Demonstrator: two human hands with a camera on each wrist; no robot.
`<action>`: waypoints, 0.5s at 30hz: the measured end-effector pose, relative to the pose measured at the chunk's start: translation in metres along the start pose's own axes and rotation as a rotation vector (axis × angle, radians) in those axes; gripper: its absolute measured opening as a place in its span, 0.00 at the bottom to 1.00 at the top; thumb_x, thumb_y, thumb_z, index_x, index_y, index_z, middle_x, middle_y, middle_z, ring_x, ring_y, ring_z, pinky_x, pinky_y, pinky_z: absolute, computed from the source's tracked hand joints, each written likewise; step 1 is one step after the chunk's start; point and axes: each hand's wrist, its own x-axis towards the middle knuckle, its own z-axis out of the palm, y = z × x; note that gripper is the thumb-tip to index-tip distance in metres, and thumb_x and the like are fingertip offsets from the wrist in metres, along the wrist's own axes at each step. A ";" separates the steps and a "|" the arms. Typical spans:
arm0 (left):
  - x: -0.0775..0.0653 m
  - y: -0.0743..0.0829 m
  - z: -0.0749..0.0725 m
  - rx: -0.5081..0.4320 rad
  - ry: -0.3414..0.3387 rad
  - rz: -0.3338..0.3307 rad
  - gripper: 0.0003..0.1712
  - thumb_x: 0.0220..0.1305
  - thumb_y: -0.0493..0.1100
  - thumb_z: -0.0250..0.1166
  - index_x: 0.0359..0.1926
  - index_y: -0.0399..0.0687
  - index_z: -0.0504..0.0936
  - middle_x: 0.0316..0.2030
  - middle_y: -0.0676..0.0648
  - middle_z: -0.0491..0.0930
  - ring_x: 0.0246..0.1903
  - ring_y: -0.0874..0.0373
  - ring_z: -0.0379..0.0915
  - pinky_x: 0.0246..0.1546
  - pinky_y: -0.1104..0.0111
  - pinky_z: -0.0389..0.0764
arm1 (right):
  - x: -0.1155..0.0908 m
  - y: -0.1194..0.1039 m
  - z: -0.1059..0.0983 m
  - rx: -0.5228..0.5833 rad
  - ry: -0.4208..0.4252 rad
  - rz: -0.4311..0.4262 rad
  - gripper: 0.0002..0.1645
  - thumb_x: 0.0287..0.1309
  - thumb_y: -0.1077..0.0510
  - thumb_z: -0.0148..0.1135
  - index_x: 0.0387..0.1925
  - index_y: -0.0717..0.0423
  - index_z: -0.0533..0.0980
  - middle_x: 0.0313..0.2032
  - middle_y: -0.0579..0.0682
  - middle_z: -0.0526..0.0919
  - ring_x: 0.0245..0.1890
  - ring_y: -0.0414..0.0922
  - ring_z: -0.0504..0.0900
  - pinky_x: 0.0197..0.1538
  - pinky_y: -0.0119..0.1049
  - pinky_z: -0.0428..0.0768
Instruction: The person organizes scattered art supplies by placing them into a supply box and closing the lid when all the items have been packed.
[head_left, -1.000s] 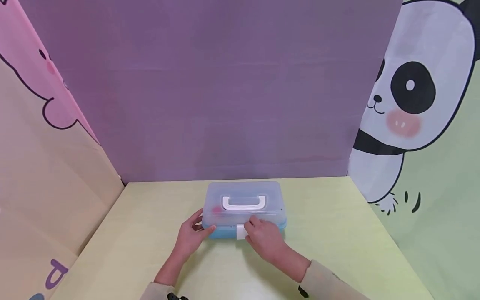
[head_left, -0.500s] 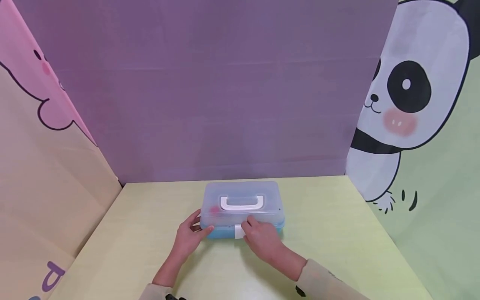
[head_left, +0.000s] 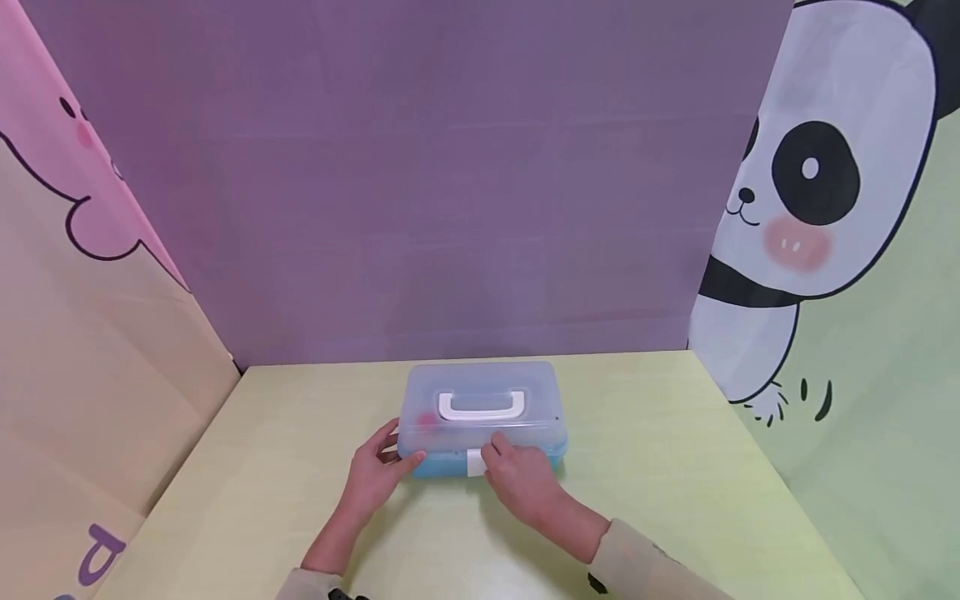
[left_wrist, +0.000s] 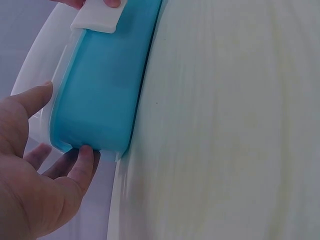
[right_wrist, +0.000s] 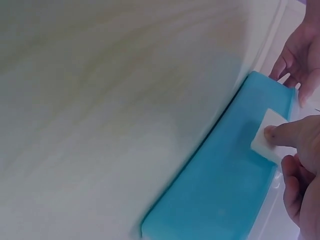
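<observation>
A plastic storage box with a light blue base point(head_left: 441, 465) and a see-through lid point(head_left: 480, 379) sits on the table, lid down. A white carry handle point(head_left: 482, 414) lies on top, and a pinkish-red patch shows through the lid. My left hand point(head_left: 372, 479) holds the box's left front corner, thumb at the front and fingers round the end point(left_wrist: 45, 190). At the front middle, my right hand point(head_left: 523, 483) grips the white latch point(head_left: 476, 463). In the right wrist view its thumb presses on the latch point(right_wrist: 260, 142), with the other fingers curled by the lid.
The pale yellow tabletop point(head_left: 660, 467) reaches back to a purple wall panel point(head_left: 465, 183). Side panels carry a pink cartoon figure point(head_left: 105, 225) on the left and a panda point(head_left: 817, 242) on the right.
The whole head view has shifted slightly, so box and hands appear a little further left. Both hands keep the same hold on the box and latch.
</observation>
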 end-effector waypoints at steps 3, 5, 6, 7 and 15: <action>-0.001 -0.001 0.000 0.004 0.001 0.000 0.43 0.54 0.47 0.75 0.69 0.45 0.67 0.54 0.38 0.77 0.47 0.45 0.78 0.42 0.66 0.82 | -0.001 0.000 0.001 0.015 0.005 -0.009 0.20 0.45 0.54 0.76 0.27 0.55 0.71 0.24 0.46 0.64 0.10 0.39 0.62 0.12 0.28 0.59; -0.001 -0.002 0.000 0.008 0.001 -0.001 0.43 0.54 0.47 0.75 0.68 0.46 0.67 0.54 0.38 0.77 0.47 0.45 0.78 0.42 0.65 0.82 | -0.001 0.001 0.003 0.024 0.008 -0.015 0.20 0.45 0.53 0.76 0.26 0.55 0.71 0.24 0.46 0.64 0.10 0.38 0.62 0.12 0.28 0.58; -0.001 -0.002 -0.001 0.009 -0.001 0.000 0.43 0.54 0.48 0.75 0.68 0.46 0.67 0.54 0.38 0.77 0.47 0.46 0.78 0.42 0.65 0.82 | -0.002 0.001 0.004 0.027 0.012 -0.017 0.20 0.45 0.53 0.76 0.26 0.55 0.71 0.24 0.46 0.64 0.10 0.38 0.62 0.12 0.28 0.58; -0.001 -0.003 0.000 0.007 -0.001 0.000 0.43 0.53 0.48 0.75 0.68 0.47 0.67 0.54 0.39 0.77 0.47 0.46 0.78 0.42 0.65 0.82 | -0.002 0.001 0.005 0.026 0.017 -0.021 0.20 0.45 0.53 0.76 0.26 0.55 0.71 0.24 0.46 0.64 0.10 0.38 0.62 0.12 0.29 0.58; 0.001 -0.001 0.000 0.008 -0.010 -0.006 0.44 0.53 0.47 0.75 0.69 0.47 0.66 0.54 0.39 0.76 0.46 0.47 0.78 0.41 0.66 0.82 | -0.003 0.005 0.007 0.024 0.065 -0.057 0.20 0.44 0.54 0.76 0.24 0.54 0.70 0.23 0.46 0.65 0.09 0.38 0.60 0.11 0.28 0.57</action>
